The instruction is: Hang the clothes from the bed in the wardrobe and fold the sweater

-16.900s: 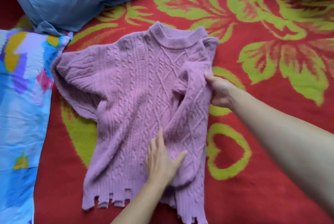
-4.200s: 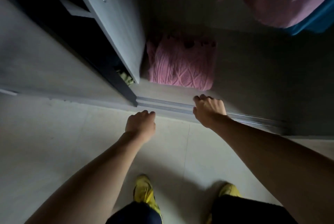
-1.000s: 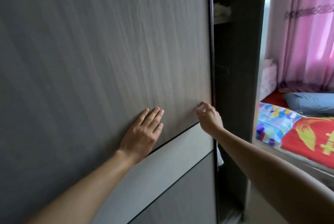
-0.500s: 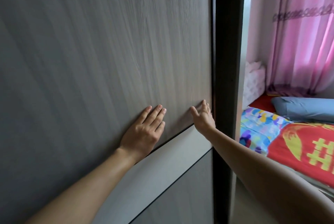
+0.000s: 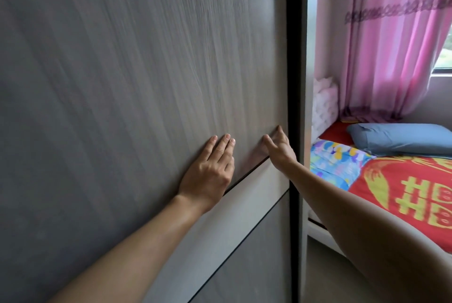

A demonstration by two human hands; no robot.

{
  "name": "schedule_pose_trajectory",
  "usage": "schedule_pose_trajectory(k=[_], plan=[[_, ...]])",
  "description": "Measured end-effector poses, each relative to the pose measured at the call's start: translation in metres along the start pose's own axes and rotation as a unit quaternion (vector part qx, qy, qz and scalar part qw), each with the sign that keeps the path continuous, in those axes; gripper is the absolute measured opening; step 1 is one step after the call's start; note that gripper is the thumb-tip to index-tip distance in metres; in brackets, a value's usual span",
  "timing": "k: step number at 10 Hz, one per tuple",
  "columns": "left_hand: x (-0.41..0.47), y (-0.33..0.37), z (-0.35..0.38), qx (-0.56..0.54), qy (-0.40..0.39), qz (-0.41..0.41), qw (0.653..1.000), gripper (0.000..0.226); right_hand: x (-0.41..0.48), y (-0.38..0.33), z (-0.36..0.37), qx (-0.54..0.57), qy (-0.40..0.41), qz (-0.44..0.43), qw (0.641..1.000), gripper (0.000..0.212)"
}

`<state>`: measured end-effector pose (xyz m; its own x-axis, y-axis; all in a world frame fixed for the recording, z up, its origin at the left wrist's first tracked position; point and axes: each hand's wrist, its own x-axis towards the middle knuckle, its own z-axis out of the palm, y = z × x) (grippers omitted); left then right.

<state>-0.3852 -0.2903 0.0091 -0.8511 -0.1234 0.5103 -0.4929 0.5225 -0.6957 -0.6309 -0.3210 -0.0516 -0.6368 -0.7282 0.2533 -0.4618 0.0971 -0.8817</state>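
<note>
Your left hand point(image 5: 208, 175) lies flat on the grey wood-grain wardrobe door point(image 5: 122, 82), fingers straight. Your right hand point(image 5: 278, 149) presses the same door just to the right, fingers straight, beside the door's right edge. Neither hand grips anything, and the two do not touch. The door's edge meets the dark upright frame point(image 5: 292, 58) with no gap showing, so the wardrobe looks closed. The clothes and the sweater are out of sight (presumably behind the door, though unconfirmed). Far right, the visible part of the bed point(image 5: 318, 230) carries a red cover point(image 5: 403, 192), a patterned blanket point(image 5: 335, 158) and a blue pillow point(image 5: 401, 138), no garments. The task appears finished or nearly so.
</note>
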Motion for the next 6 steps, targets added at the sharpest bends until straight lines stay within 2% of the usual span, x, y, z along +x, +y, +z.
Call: schedule_pose_trajectory(k=[3, 5, 6], plan=[[0.03, 0.008, 0.015, -0.005, 0.009, 0.015, 1.0, 0.044, 0.03, 0.016, -0.009, 0.02, 0.018, 0.008, 1.0, 0.068], [0.034, 0.012, 0.023, -0.003, -0.012, 0.024, 1.0, 0.051, 0.032, 0.018, -0.012, 0.01, 0.013, 0.012, 1.0, 0.068], [0.033, 0.01, 0.018, 0.048, 0.03, 0.015, 0.998, 0.049, 0.029, 0.001, -0.029, -0.039, 0.019, -0.009, 0.999, 0.061]])
